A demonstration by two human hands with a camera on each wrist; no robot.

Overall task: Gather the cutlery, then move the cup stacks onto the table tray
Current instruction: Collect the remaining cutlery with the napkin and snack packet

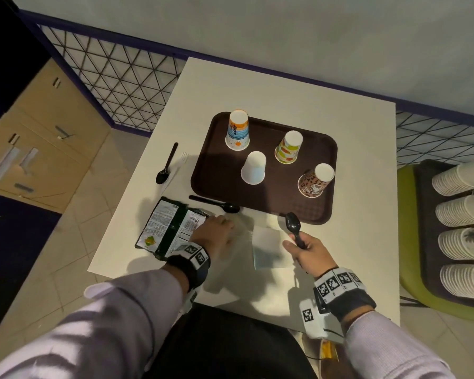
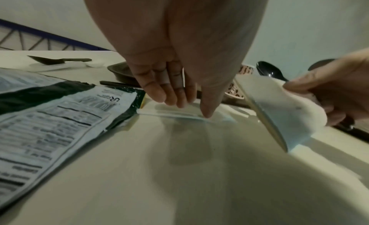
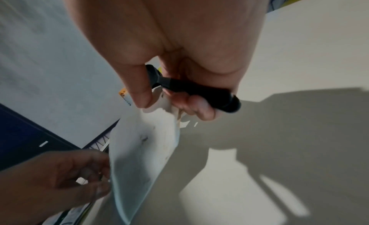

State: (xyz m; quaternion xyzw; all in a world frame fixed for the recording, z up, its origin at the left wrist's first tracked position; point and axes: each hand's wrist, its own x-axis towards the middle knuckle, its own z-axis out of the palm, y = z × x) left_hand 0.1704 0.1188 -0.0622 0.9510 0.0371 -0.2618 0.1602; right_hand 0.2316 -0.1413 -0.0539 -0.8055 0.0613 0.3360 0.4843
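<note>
At 9 o'clock on the white table (image 1: 348, 124), a black spoon (image 1: 167, 165) lies beside a white fork (image 1: 183, 160), well apart from both hands. Next, a snack packet (image 1: 166, 225) lies flat at 7 o'clock. The left hand (image 1: 212, 233) is palm down just right of it – fingertips (image 2: 171, 100) and thumb pressing on a flat white thing on the table, prob. plastic cutlery; if it is really pinched I cannot tell. A 2nd black spoon (image 1: 216, 205) lies along the near edge of the brown tray (image 1: 323, 209), which is at 12 o'clock w/ four upside-down cups (image 1: 253, 168). The right hand (image 1: 309, 251), at 5 o'clock, is clamped on a black spoon's handle (image 3: 199, 90), bowl (image 1: 292, 222) pointing to the tray – its thumb also pinches a white napkin (image 1: 268, 248). At 3 o'clock, cup stacks (image 1: 461, 239) lie on a chair.
</note>
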